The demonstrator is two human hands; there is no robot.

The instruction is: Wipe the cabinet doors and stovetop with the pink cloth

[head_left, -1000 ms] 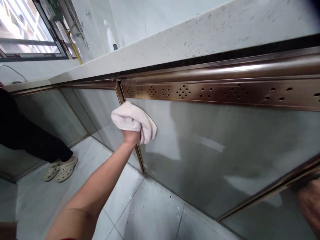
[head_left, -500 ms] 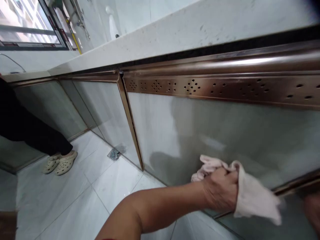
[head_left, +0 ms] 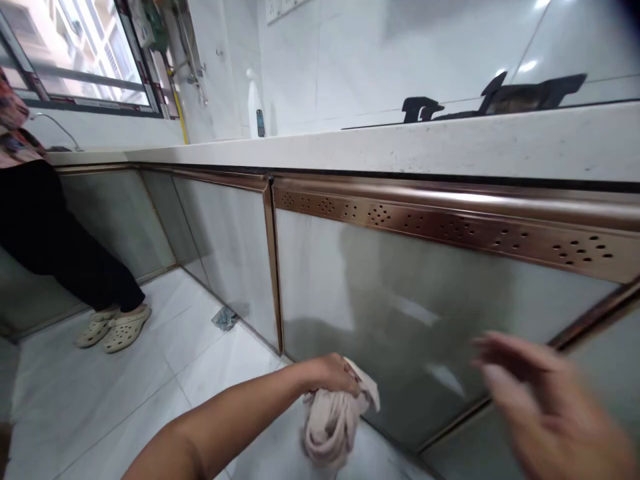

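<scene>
From my far seat, I see the right hand (head_left: 555, 410) at the lower right, blurry and letting go, its fingers bent away from the thumb. The left hand (head_left: 334, 375) grips a pale pink cloth (head_left: 331, 427) at the bottom middle. It is near the shiny gray door (head_left: 320, 280); I can't tell if they touch. White floor tiles (head_left: 125, 407) lie below. A brown strip with holes (head_left: 435, 225) runs under the white counter (head_left: 340, 155). Black stove parts (head_left: 525, 99) stick up at the upper right. A grayish clump (head_left: 225, 319) lies left of the middle. Farther off, a person in black pants (head_left: 65, 227) stands at the left, under the window (head_left: 95, 73).
</scene>
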